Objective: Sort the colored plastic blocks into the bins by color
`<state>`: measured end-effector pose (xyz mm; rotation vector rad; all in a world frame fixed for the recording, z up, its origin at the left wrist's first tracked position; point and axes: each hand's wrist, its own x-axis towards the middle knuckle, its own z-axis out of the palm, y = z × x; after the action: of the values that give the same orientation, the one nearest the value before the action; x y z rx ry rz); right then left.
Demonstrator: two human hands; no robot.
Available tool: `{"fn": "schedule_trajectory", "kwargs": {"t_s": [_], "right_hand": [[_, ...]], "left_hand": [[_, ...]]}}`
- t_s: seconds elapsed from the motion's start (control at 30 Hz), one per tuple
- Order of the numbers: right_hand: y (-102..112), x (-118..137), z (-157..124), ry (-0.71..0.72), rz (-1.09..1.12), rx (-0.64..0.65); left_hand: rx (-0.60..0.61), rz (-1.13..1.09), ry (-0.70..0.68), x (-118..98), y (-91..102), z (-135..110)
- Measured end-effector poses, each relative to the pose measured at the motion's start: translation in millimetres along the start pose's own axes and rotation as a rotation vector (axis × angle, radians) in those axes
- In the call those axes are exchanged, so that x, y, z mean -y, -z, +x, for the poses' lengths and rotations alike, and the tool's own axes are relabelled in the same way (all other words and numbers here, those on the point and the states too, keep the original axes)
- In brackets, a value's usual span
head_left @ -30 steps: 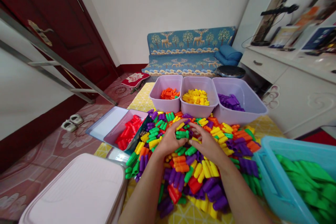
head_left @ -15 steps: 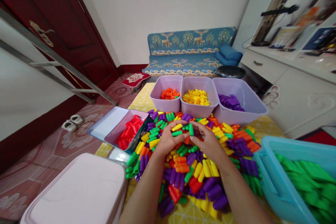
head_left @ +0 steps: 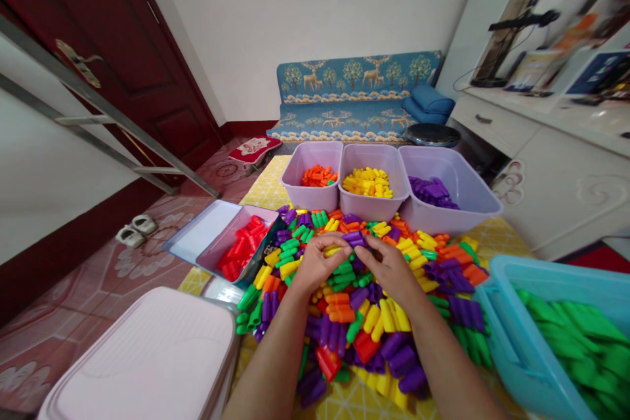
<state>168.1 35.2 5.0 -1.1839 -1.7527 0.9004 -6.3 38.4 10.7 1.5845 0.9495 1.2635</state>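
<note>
Over the middle of a pile of colourful plastic building blocks, my left hand (head_left: 319,264) and my right hand (head_left: 391,268) meet at the fingertips. Between them is a purple block (head_left: 354,238) of joined tubes, pinched from both sides. A yellow block (head_left: 333,251) shows within the curve of my left fingers; whether it is held or lies behind them I cannot tell. Just below the fingertips, green blocks (head_left: 343,275) lie on the heap. Orange blocks (head_left: 339,308) and yellow blocks (head_left: 394,315) are nearer to me.
Behind the pile stand lilac bins of orange (head_left: 310,195), yellow (head_left: 371,207) and purple blocks (head_left: 453,218). A box of red blocks (head_left: 209,256) is at left, above a pale pink lid (head_left: 147,354). At right is a turquoise tub (head_left: 512,335) of green blocks.
Green blocks that were at my fingers now lie on the heap below them. A purple block is now between my fingertips. My hands have stayed in nearly the same place.
</note>
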Motion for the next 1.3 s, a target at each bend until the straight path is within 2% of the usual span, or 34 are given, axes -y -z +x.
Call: {"fn": "schedule_trajectory", "kwargs": {"t_s": [0.1,0.23,0.37,0.47,0.53,0.67,0.73,0.77,0.87,0.9,0.93,1.0,1.07,1.17,1.3], "right_hand": [[1,1,1,0.067,-0.078,-0.095],[0,5,-1,0.096,-0.048,-0.202],[-2,11,-2,-0.038,0.143,-0.250],[4,14,-2,-0.104,0.273,-0.293],[14,12,-3,-0.138,0.257,-0.258],[36,6,-7,-0.206,0.044,-0.035],[43,5,-8,-0.215,0.025,-0.036],[45,7,-8,-0.206,0.077,-0.120],[47,14,-4,-0.103,0.399,-0.550],[48,17,-2,-0.076,0.506,-0.654],[48,19,-1,-0.070,0.587,-0.706],[48,20,-1,-0.120,0.638,-0.681],[47,15,-2,-0.194,0.527,-0.596],[43,0,-3,-0.217,0.200,-0.444],[32,-20,-1,-0.125,-0.272,-0.273]], "left_hand": [[0.006,0.036,-0.012,3,-0.4,0],[0.022,0.091,-0.033,3,0.0,0],[0.064,0.116,-0.042,3,-0.6,-1],[0.033,0.150,-0.017,4,-2.2,-1],[-0.023,0.196,0.000,7,-3.2,0],[-0.130,0.297,-0.028,13,-3.7,2],[-0.149,0.337,-0.057,17,-3.5,2],[-0.149,0.355,-0.065,18,-3.4,2],[-0.162,0.408,-0.083,19,-3.3,3],[-0.177,0.422,-0.092,19,-3.3,3],[-0.192,0.433,-0.103,18,-3.3,3],[-0.236,0.439,-0.132,15,-3.1,2],[-0.287,0.430,-0.159,11,-2.7,1],[-0.318,0.390,-0.151,7,-1.9,-2],[-0.194,0.403,-0.101,5,-1.7,-4]]}}
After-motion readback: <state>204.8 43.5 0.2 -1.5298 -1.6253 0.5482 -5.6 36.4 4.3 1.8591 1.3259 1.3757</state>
